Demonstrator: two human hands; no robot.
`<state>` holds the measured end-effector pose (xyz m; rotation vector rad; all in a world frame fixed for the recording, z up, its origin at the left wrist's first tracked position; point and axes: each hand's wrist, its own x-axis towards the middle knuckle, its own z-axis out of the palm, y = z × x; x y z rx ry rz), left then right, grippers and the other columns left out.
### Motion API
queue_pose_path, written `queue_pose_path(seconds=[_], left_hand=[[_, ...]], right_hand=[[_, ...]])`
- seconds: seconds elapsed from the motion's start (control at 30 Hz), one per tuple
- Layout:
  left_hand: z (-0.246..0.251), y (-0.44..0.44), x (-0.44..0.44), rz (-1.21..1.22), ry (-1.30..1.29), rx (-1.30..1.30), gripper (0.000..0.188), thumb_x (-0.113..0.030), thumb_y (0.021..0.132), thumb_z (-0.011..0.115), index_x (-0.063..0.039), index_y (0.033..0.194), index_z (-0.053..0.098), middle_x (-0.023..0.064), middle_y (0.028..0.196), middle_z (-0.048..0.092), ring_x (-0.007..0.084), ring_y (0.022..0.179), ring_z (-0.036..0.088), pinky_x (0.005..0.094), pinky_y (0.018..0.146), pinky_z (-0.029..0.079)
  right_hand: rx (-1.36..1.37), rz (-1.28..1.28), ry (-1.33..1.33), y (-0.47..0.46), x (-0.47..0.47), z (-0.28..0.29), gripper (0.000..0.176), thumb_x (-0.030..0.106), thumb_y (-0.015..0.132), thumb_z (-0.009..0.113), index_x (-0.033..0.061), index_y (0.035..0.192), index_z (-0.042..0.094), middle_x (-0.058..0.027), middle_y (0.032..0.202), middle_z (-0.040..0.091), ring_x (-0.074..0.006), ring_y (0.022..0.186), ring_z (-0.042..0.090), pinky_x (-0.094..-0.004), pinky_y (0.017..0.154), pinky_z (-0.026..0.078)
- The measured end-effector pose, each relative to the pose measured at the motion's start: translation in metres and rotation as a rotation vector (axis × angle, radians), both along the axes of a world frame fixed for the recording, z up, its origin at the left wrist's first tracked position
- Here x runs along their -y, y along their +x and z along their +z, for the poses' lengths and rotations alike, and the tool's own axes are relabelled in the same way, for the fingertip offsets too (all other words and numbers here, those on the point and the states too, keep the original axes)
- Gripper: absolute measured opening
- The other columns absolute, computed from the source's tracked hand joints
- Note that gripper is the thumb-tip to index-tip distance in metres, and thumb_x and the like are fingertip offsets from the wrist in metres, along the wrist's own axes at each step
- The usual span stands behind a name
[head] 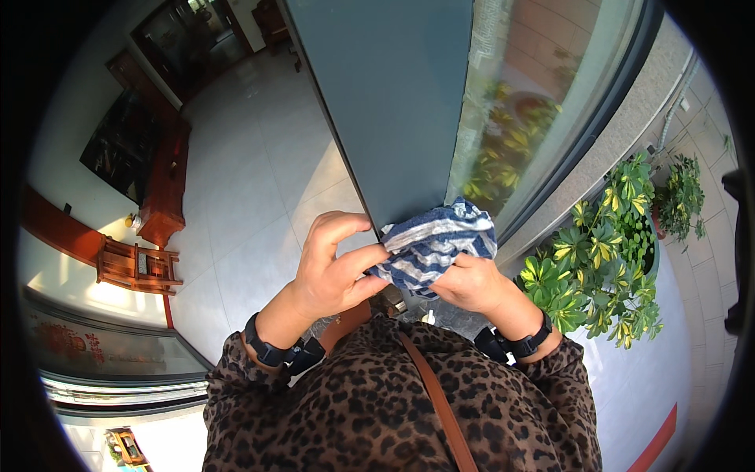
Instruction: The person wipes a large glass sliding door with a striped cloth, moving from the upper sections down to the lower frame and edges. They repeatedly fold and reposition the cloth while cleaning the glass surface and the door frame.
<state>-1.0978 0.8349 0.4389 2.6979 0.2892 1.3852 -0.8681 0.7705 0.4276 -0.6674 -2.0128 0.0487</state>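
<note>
A crumpled cloth (439, 242) with navy and white stripes is bunched between my two hands, against the near end of a flat grey panel (395, 106). My right hand (472, 282) grips the cloth from its lower right, fingers partly buried in the folds. On the other side, my left hand (339, 262) pinches the cloth's left edge with its fingertips, the index finger raised near the panel's left edge. Black straps circle both wrists. Part of the panel's near end is hidden behind the cloth.
Right of the panel runs a glass pane (519, 130) in a dark frame. Leafy potted plants (596, 253) stand outdoors at the right. Indoors at left are a tiled floor (253, 171), a wooden chair (138, 268), a wooden cabinet (168, 183) and a dark screen (121, 150).
</note>
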Motion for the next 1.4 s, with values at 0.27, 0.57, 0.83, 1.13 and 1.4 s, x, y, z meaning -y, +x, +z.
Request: queue_pose_path(seconds=[0.27, 0.57, 0.83, 1.13, 1.4], left_hand=[[0.009, -0.013, 0.009, -0.661, -1.130, 0.472, 0.019, -0.017, 0.096, 0.058, -0.004, 0.104, 0.046, 0.0156, 0.114, 0.055, 0.0181, 0.103, 0.056, 0.0316, 0.091, 0.046], [-0.047, -0.053, -0.003, -0.763, -1.854, 0.587, 0.030, -0.018, 0.097, 0.054, -0.003, 0.121, 0.046, 0.0100, 0.117, 0.057, 0.0176, 0.112, 0.057, 0.0332, 0.097, 0.046], [-0.094, -0.060, 0.004, -0.647, -1.872, 0.545, 0.066, -0.031, 0.082, 0.074, -0.003, 0.131, 0.040, 0.0102, 0.122, 0.056, 0.0210, 0.115, 0.056, 0.0364, 0.098, 0.045], [-0.129, -0.079, -0.003, -0.236, -1.678, 0.562, 0.039, 0.000, 0.083, 0.066, -0.009, 0.118, 0.051, -0.0004, 0.103, 0.054, 0.0074, 0.091, 0.053, 0.0233, 0.085, 0.043], [-0.138, -0.117, -0.006, 0.263, -0.998, -0.344, 0.044, -0.009, 0.072, 0.076, -0.008, 0.114, 0.063, 0.0029, 0.098, 0.061, 0.0207, 0.097, 0.051, 0.0344, 0.095, 0.038]], right_hand=[[-0.130, 0.047, -0.169, -0.002, 0.029, 0.024, 0.039, -0.010, 0.064, 0.069, 0.0064, 0.099, 0.074, -0.0102, 0.104, 0.069, -0.0274, 0.096, 0.066, -0.0342, 0.083, 0.051], [-0.143, 0.178, -0.555, -0.034, 0.016, 0.018, 0.024, -0.001, 0.082, 0.066, 0.0071, 0.105, 0.068, -0.0112, 0.099, 0.071, -0.0244, 0.083, 0.069, -0.0289, 0.072, 0.053], [-0.407, 0.202, -0.846, -0.048, 0.012, -0.021, 0.017, 0.011, 0.096, 0.057, 0.0001, 0.108, 0.058, -0.0105, 0.105, 0.067, -0.0154, 0.098, 0.063, -0.0274, 0.085, 0.049], [-0.752, 0.077, -1.157, -0.041, 0.039, -0.055, 0.017, 0.018, 0.100, 0.051, 0.0023, 0.102, 0.056, 0.0035, 0.089, 0.057, -0.0032, 0.080, 0.047, -0.0206, 0.074, 0.040], [-1.099, -0.028, -0.908, -0.040, 0.058, -0.047, 0.020, 0.020, 0.101, 0.048, 0.0025, 0.111, 0.050, -0.0054, 0.100, 0.061, -0.0098, 0.088, 0.057, -0.0248, 0.083, 0.047]])
